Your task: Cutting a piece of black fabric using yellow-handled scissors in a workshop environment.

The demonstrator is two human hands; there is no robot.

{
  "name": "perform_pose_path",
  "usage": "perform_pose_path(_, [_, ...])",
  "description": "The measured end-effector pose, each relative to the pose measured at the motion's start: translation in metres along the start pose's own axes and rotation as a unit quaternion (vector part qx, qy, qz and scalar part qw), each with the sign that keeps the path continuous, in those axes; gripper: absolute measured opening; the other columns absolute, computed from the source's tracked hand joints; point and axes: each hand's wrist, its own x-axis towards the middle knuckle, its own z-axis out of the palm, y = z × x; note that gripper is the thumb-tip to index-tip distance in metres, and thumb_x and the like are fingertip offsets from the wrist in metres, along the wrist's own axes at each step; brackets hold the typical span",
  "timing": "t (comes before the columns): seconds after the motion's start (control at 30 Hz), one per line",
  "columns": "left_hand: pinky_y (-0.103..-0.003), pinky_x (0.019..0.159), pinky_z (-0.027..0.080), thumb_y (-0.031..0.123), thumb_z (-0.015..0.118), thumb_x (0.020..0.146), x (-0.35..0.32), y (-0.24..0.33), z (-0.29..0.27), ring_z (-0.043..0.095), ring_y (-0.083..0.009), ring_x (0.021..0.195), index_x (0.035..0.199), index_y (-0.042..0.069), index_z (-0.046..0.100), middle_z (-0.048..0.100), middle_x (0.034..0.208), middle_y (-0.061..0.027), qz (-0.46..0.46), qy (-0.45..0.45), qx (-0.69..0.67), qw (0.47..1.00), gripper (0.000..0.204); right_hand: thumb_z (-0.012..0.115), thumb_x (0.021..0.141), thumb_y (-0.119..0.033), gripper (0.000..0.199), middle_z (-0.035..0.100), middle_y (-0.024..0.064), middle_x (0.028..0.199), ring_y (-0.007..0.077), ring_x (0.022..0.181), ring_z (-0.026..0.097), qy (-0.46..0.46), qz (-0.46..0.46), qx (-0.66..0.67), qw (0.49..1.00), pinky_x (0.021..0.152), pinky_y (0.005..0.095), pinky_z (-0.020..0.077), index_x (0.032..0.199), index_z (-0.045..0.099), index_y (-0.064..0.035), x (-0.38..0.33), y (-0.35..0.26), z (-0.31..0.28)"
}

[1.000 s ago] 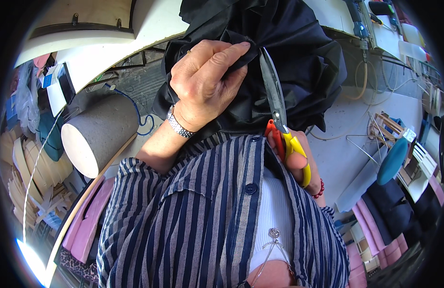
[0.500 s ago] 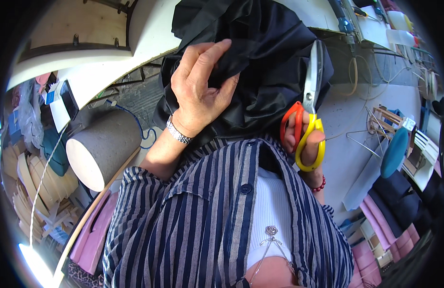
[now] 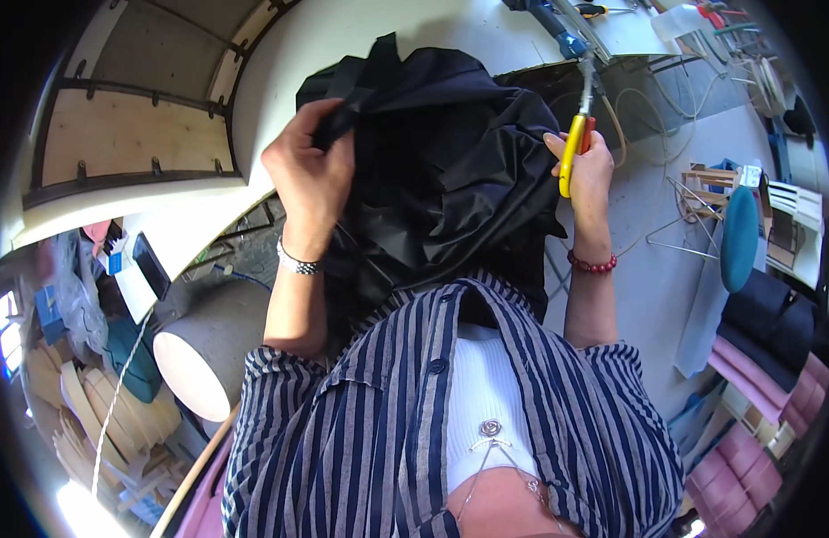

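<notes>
A large piece of black, slightly shiny fabric lies crumpled in front of my body, draping toward my waist. My left hand pinches its far left edge, lifting a fold between thumb and fingers. Out to the right, my right hand is wrapped around scissors with one yellow and one red handle. Their blades point away from me, beyond the fabric's right side, and look narrow from this angle. The right hand is close to the fabric's right edge.
A white table carries a wooden frame at the far left. A blue power tool lies at the far right. A grey cylindrical roll stands at my left. Cables and a teal oval pad are on the right.
My left hand has moved left and closed on the fabric's edge. My right hand has gone farther out with the scissors, whose blades now turn away. The view has shifted.
</notes>
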Motion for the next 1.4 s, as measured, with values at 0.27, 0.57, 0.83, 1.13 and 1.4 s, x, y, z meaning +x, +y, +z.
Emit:
perform_pose_path(0.27, [-0.019,0.075,0.043,-0.002,0.062,0.080,0.044,0.009,-0.014,0.056,-0.0086,0.080,0.092,-0.003,0.063,0.062,0.086,-0.0045,0.031,0.111,-0.192,0.975,0.012,0.078,0.069,-0.011,0.034,0.062,0.0084,0.078,0.0147,0.064,0.058,0.008,-0.002,0.181,0.983,0.062,0.0265,0.0469,0.090,0.055,0.0033,-0.003,0.044,0.000])
perform_pose_path(0.57, [-0.019,0.067,0.047,-0.002,0.062,0.079,0.088,0.025,-0.069,0.059,-0.0110,0.071,0.088,-0.006,0.064,0.065,0.081,-0.0091,0.127,0.311,-0.102,0.936,0.010,0.073,0.072,-0.002,0.024,0.050,-0.0009,0.062,0.0047,0.048,0.044,0.016,-0.033,0.353,0.935,0.046,0.0167,0.0349,0.084,0.053,-0.0025,-0.027,0.035,-0.033])
perform_pose_path(0.83, [-0.017,0.057,0.039,0.003,0.064,0.077,0.087,-0.019,-0.039,0.051,-0.0053,0.063,0.085,-0.005,0.064,0.061,0.073,-0.0014,0.025,0.222,-0.074,0.972,0.011,0.071,0.074,-0.001,0.023,0.050,-0.0004,0.062,0.0047,0.044,0.043,-0.014,0.027,0.326,0.945,0.042,0.0163,0.0341,0.082,0.050,-0.0045,-0.032,0.057,-0.023])
perform_pose_path(1.13, [-0.022,0.077,0.045,0.014,0.064,0.080,0.148,0.017,-0.042,0.061,-0.0129,0.083,0.098,-0.003,0.066,0.067,0.092,-0.0082,0.091,0.203,-0.041,0.974,0.026,0.068,0.075,0.002,0.023,0.049,-0.0009,0.060,0.0055,0.040,0.043,-0.047,0.022,0.324,0.945,0.038,0.0160,0.0335,0.080,0.048,-0.0072,-0.042,0.059,-0.020])
perform_pose_path(1.4, [-0.022,0.066,0.044,0.003,0.059,0.078,0.216,0.052,-0.030,0.056,-0.0113,0.072,0.086,-0.001,0.064,0.062,0.079,-0.0030,0.125,0.084,-0.212,0.965,0.010,0.066,0.075,0.004,0.023,0.049,-0.0006,0.064,0.0057,0.043,0.045,-0.039,0.024,0.363,0.931,0.040,0.0166,0.0359,0.080,0.047,-0.0081,-0.061,0.058,-0.027])
